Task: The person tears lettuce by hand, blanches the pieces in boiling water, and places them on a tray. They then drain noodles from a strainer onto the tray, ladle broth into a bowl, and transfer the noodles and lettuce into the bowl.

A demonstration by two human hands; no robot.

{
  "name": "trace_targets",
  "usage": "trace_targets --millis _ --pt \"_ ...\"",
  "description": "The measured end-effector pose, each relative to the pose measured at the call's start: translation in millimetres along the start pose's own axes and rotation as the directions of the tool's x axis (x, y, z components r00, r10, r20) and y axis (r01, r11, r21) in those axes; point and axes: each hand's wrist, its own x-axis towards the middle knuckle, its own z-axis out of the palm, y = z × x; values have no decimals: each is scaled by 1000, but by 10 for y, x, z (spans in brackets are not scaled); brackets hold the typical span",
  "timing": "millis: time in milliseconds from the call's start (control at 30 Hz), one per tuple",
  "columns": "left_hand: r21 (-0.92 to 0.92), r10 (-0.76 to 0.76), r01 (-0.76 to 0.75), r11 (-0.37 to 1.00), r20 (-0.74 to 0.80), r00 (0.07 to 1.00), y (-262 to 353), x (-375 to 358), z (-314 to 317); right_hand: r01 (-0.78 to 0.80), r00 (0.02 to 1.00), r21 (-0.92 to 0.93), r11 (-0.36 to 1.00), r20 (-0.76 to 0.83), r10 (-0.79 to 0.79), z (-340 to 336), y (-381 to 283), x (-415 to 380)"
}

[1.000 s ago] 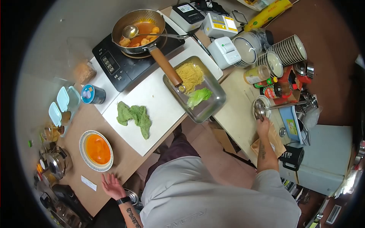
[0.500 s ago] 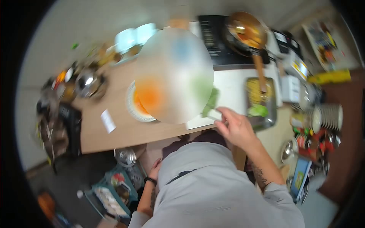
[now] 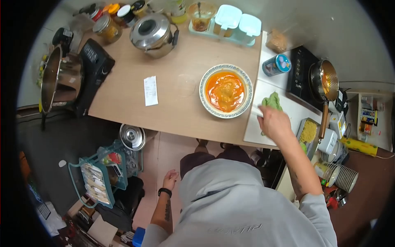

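Observation:
My right hand is over the white board with its fingers curled on a crumpled green cloth. Part of the cloth sticks out above the hand and a small bit below it; the palm hides the rest. To the left of that hand stands a patterned bowl of orange-red soup or sauce. My left hand hangs low beside my body, away from the table, its fingers loosely apart with nothing in them.
A blue-lidded canister and a black cooktop with a pan lie beyond the board. A metal tray of noodles sits at right. Left are a paper slip, a lidded pot and a large pot.
My view has swung, so the table shows more fully and the bowl is uncovered. The blurred round shape in front of the table is gone. My right hand is now over the green cloth.

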Motion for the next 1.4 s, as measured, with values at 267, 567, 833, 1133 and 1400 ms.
trace_targets --millis 267,567,833,1133,1400 --pt "-45 71 -69 997 41 997 178 316 -216 -101 995 41 994 0 101 78 -103 16" --pt "-94 116 -112 989 42 992 589 394 -333 -156 987 90 984 -12 158 82 -117 -65" --pt "125 150 -167 978 131 980 427 473 -238 -118 991 68 991 -51 122 70 -93 -78" --pt "-127 129 -119 985 78 989 723 322 -165 -130 990 12 991 46 130 -92 -154 -127" --pt "-221 66 -56 974 38 997 690 230 -244 -176 982 52 983 77 171 -57 -120 -42"
